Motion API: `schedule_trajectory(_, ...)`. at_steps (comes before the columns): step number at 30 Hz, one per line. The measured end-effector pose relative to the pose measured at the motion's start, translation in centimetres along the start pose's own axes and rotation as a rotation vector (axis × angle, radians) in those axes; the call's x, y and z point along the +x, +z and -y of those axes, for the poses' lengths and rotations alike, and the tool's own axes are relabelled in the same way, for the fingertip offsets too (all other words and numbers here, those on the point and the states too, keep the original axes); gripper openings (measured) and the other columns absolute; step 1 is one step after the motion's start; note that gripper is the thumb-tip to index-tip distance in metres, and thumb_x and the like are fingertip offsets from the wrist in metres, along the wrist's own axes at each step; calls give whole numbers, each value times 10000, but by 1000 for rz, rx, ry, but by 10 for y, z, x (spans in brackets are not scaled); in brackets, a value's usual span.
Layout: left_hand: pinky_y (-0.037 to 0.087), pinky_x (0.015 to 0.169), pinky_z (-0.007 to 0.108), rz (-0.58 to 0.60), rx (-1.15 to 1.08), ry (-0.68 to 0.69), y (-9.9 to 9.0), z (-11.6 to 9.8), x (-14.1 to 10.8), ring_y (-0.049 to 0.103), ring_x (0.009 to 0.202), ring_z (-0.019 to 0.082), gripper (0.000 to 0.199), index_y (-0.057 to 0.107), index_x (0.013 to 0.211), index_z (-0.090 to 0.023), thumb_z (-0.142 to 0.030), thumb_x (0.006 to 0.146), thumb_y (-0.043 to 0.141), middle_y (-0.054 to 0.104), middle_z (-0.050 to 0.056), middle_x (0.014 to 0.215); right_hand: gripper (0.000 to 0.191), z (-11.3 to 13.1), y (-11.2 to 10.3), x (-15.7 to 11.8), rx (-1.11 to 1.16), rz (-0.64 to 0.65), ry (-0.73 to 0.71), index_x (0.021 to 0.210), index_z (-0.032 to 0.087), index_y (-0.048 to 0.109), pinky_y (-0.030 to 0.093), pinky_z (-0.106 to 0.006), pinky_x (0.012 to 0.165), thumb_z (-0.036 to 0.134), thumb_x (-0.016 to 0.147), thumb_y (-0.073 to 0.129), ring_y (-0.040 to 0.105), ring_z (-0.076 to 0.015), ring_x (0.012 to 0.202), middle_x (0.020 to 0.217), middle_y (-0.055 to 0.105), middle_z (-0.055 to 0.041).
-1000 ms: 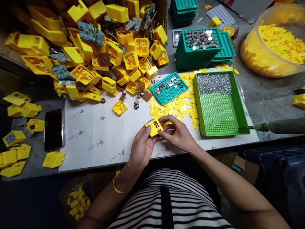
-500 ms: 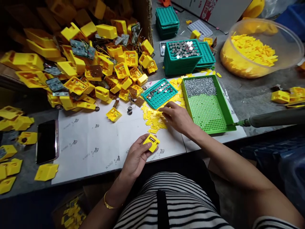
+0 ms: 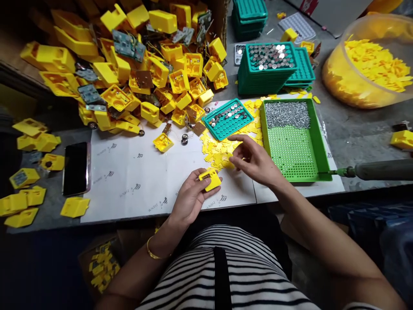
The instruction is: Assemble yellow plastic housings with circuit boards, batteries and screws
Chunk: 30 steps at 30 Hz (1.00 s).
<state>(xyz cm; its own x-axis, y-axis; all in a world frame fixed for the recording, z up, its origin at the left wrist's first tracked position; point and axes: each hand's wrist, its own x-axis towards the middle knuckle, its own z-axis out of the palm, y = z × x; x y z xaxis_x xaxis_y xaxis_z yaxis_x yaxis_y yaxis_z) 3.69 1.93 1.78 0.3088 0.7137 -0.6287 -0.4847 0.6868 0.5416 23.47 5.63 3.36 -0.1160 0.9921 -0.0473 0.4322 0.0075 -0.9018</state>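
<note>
My left hand is closed around a small yellow plastic casing, thumb on top. A dark slot with small metallic bits shows near the casing's upper left edge. To its right, my right hand hovers over loose flat yellow pieces, index finger stretched out and thumb apart from it. I see nothing between these fingers, though the curled ones are partly hidden. Just beyond lies a teal tray partly filled with button cells.
A green perforated tray of small metal parts stands right, a screwdriver-like tool at its corner. Wired yellow casings heap back left. A phone, stacked teal trays and a clear tub surround the paper.
The view has shifted, so the table's things appear further right and higher. My right hand's thumb and index finger have spread apart. The casing has turned slightly in my left hand.
</note>
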Motion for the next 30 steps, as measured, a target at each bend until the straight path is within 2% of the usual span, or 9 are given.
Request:
schedule_trajectory(1,494,966,441,-7,-10,-8,2,2,1,687,987,224,318,570,1041,-185,-143,756,703,681,70,1082,297,1,3,-8,183,-11,52,1105,192,604,485,-252,603,275,824,654,583,-106,614,759,604,19)
schedule_trajectory(3,484,992,450,-14,-44,-21,7,6,2,673,1015,219,273,601,1057,-167,-168,793,671,669,81,1127,274,1,10,-22,436,-50,147,1013,187,651,516,-247,596,346,796,702,605,-101,605,770,626,12)
schedule_trajectory(5,473,1014,459,-8,-97,-16,11,12,4,642,1082,228,223,628,1054,-152,-210,838,625,659,95,1164,256,0,18,-32,555,-114,216,886,180,685,538,-249,599,384,748,754,622,-109,615,757,655,0)
schedule_trajectory(7,465,1025,479,0,-135,16,15,18,5,608,1147,246,217,641,1062,-157,-240,868,589,650,99,1196,251,-2,24,-38,563,-177,230,824,185,709,544,-247,597,387,704,796,627,-116,636,761,680,-9)
schedule_trajectory(12,440,1056,461,22,-154,96,24,31,5,564,1222,240,228,638,1092,-184,-241,883,564,639,85,1226,219,-4,34,-44,498,-274,196,808,198,748,562,-282,664,394,715,782,656,-146,691,789,721,-26)
schedule_trajectory(15,432,1062,445,28,-151,96,27,36,5,551,1243,238,219,634,1080,-184,-238,882,559,640,85,1220,144,-5,37,-46,407,-292,159,804,196,760,551,-283,687,323,737,756,663,-151,697,796,737,-29)
schedule_trajectory(22,438,1045,429,26,-113,65,31,40,4,561,1235,240,214,626,1066,-172,-240,879,547,640,97,1227,87,-8,33,-49,194,-190,88,824,191,755,477,-250,611,214,779,683,607,-123,630,757,727,-16)
schedule_trajectory(26,484,982,369,18,-103,66,30,44,4,619,1112,194,201,639,1048,-172,-244,875,564,660,76,1169,93,-7,35,-57,23,-194,27,837,201,745,448,-256,604,205,820,654,583,-130,671,763,677,-21)
schedule_trajectory(30,529,865,267,31,-67,110,26,49,5,650,944,135,165,656,968,-153,-275,860,629,683,42,1032,184,-7,41,-66,-158,-230,-113,991,227,750,455,-273,600,263,875,612,563,-146,730,839,578,-45)
